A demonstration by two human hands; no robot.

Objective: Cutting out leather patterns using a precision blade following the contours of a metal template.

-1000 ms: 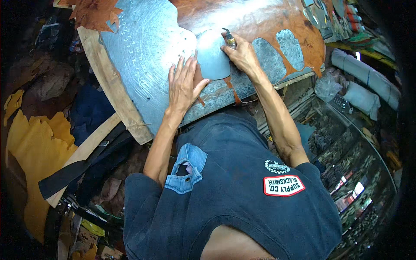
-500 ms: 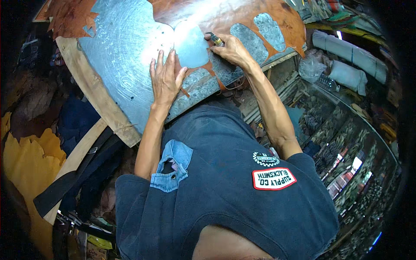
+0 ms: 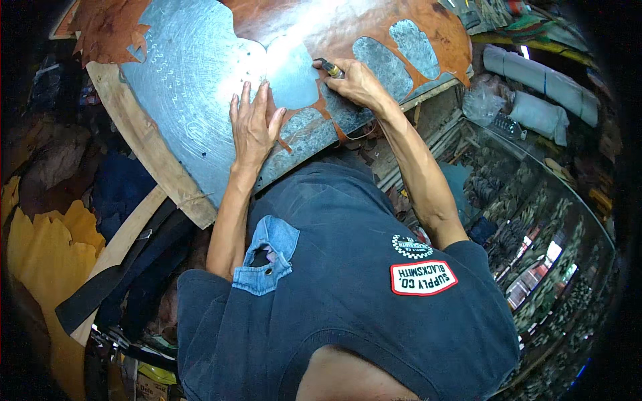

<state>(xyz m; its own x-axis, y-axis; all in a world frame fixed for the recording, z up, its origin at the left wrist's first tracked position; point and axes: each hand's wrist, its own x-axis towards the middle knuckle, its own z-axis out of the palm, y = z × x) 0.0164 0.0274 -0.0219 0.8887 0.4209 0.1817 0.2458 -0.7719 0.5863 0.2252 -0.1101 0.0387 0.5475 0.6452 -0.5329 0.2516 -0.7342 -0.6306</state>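
Note:
My right hand is closed around the yellowish and black handle of a small knife, whose dark curved blade points left. It works over a brown leather hide, beside a large cut-out in it. My left hand lies flat with fingers spread, nearest the scratched metal sheet and a narrow strip of the leather. Grey metal shows through several rounded openings in the hide. The blade's contact with the leather is too small to make out.
A wooden board edges the metal sheet on the left. Beyond it hang yellow leather pieces and dark cloth. To the right stand a glass-topped case and white wrapped rolls. Reddish-brown leather overhangs the far left corner.
My right hand and the knife have shifted slightly nearer me and to the left. My left hand has slid very slightly nearer too, still flat.

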